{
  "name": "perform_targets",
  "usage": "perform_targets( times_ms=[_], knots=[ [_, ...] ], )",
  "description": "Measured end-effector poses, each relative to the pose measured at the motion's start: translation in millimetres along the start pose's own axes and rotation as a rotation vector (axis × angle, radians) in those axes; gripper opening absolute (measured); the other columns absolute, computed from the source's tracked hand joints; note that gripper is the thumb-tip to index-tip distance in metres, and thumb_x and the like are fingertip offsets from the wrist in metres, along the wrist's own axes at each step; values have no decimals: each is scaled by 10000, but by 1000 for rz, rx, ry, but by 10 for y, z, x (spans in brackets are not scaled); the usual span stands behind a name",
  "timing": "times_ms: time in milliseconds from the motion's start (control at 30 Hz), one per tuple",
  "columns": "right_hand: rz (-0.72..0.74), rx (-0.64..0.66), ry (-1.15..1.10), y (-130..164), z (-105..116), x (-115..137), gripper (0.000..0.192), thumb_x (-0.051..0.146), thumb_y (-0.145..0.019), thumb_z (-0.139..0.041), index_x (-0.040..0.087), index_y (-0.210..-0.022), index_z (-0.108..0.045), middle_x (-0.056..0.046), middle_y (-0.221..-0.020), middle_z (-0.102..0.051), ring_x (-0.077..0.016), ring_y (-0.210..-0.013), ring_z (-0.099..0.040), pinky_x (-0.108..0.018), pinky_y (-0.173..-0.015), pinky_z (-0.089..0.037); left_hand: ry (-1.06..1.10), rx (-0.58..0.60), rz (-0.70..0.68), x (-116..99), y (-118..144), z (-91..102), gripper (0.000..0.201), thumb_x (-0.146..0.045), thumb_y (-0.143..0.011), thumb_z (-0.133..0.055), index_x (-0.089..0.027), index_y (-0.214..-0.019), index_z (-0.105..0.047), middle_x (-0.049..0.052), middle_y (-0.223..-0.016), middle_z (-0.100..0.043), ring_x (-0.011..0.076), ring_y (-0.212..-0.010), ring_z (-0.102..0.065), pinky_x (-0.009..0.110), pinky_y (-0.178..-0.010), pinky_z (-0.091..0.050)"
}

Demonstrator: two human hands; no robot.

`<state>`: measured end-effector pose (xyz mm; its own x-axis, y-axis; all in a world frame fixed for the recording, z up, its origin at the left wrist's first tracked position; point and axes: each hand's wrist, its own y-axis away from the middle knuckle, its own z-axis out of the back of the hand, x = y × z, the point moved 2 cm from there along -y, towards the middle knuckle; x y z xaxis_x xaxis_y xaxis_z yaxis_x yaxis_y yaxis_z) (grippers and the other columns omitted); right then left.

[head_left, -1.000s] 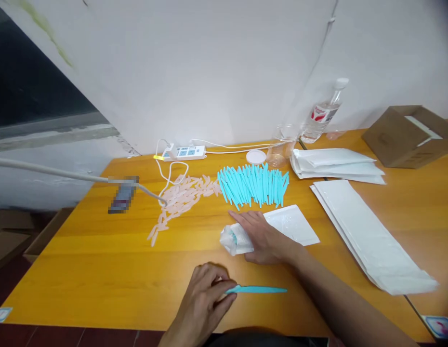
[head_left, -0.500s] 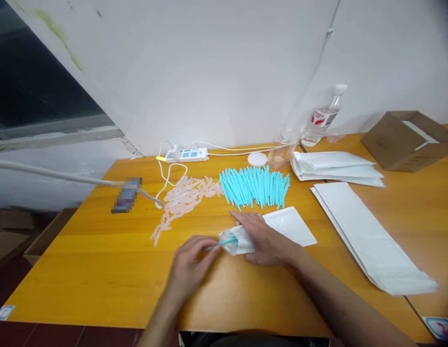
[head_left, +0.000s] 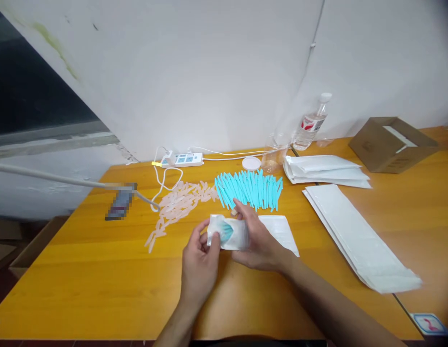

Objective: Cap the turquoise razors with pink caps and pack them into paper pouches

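Both hands grip a small white padded mailer above the table, with blue sticks showing at its mouth. My left hand pinches the open end, its thumb on the near face. Wrapped round the other end is my right hand, its fingers partly behind the mailer. Beyond the hands lies a row of many turquoise sticks. To its left spreads a loose heap of pale pink sticks. A flat white mailer lies on the table, partly behind my right hand.
Two stacks of white mailers, a far one and a long near one, lie at the right. Behind stand a water bottle, a clear jar, its lid, a carton and a power strip. A phone lies left.
My left hand has moved from a single blue stick at the mailer's mouth to the mailer's edge. The mailer is now turned to face me more. The camera view has shifted slightly.
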<state>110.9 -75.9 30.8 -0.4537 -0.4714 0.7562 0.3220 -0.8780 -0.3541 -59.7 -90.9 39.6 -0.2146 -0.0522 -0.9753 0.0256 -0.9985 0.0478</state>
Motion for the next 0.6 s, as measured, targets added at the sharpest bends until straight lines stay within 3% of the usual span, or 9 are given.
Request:
perform_targets(
  times_ms=[100, 167, 233, 300, 333, 400, 467, 500, 600],
  knots=[
    [10, -181, 30, -35, 108, 256, 1283, 329, -679, -817, 287, -1573, 104, -165, -1488, -326, -366, -1364, -379, -548, -1125, -359, -269, -39, -264, -632, -84, 110, 291, -370, -938, -621, -202, -1171, -663, 3, -820, -745, 108, -563, -635, 192, -534, -510],
    [-9, -270, 48, -29, 198, 413, 1434, 493, -634, -870, 280, -1553, 211, -181, -1559, -221, -399, -1416, -317, -574, -1143, -339, -386, -78, -423, -990, -106, 182, 252, -333, -919, -642, -225, -1139, -700, -6, -846, -746, 97, -571, -631, 186, -552, -507],
    [-51, -321, 43, -2, 279, 500, 1542, 570, -575, -894, 272, -1538, 273, -190, -1600, -148, -415, -1432, -298, -592, -1146, -334, -466, -9, -509, -1215, -140, 212, 226, -329, -928, -623, -223, -1097, -728, -7, -782, -729, 107, -592, -640, 188, -558, -504],
    [-99, -328, -17, 24, 336, 492, 1524, 571, -584, -893, 268, -1555, 241, -192, -1601, -195, -403, -1417, -337, -592, -1136, -345, -474, 69, -512, -1312, -198, 226, 254, -350, -940, -608, -211, -1120, -723, 4, -762, -719, 119, -607, -640, 192, -544, -497],
    [-115, -303, -80, 31, 351, 459, 1436, 558, -626, -875, 266, -1581, 156, -186, -1580, -268, -384, -1395, -378, -574, -1127, -360, -455, 98, -496, -1326, -232, 232, 275, -363, -943, -608, -204, -1142, -712, 9, -763, -717, 119, -598, -630, 191, -524, -487],
    [-129, -206, -245, 26, 351, 365, 1026, 529, -780, -771, 254, -1578, -189, -149, -1458, -475, -325, -1303, -495, -504, -1085, -418, -405, 136, -450, -1314, -293, 249, 302, -382, -949, -610, -190, -1167, -694, 13, -752, -710, 112, -565, -602, 186, -485, -460],
    [-158, -103, -386, 8, 330, 270, 499, 501, -918, -620, 220, -1327, -566, -97, -1214, -647, -260, -1127, -606, -412, -983, -485, -343, 149, -426, -1277, -330, 270, 298, -389, -954, -606, -181, -1151, -692, 8, -717, -698, 104, -530, -579, 177, -452, -432],
    [-190, -75, -433, -3, 320, 231, 366, 494, -957, -560, 203, -1158, -654, -75, -1086, -682, -233, -1024, -635, -374, -911, -507, -311, 145, -423, -1255, -338, 279, 294, -386, -953, -609, -182, -1148, -691, 13, -739, -708, 107, -546, -593, 178, -462, -444],
    [-306, -67, -485, -30, 336, 179, 357, 504, -978, -513, 189, -896, -660, -29, -861, -671, -185, -807, -626, -302, -718, -500, -299, 177, -485, -1192, -328, 261, 294, -355, -901, -688, -214, -1159, -700, 35, -933, -754, 140, -694, -675, 205, -570, -530]
  ],
)
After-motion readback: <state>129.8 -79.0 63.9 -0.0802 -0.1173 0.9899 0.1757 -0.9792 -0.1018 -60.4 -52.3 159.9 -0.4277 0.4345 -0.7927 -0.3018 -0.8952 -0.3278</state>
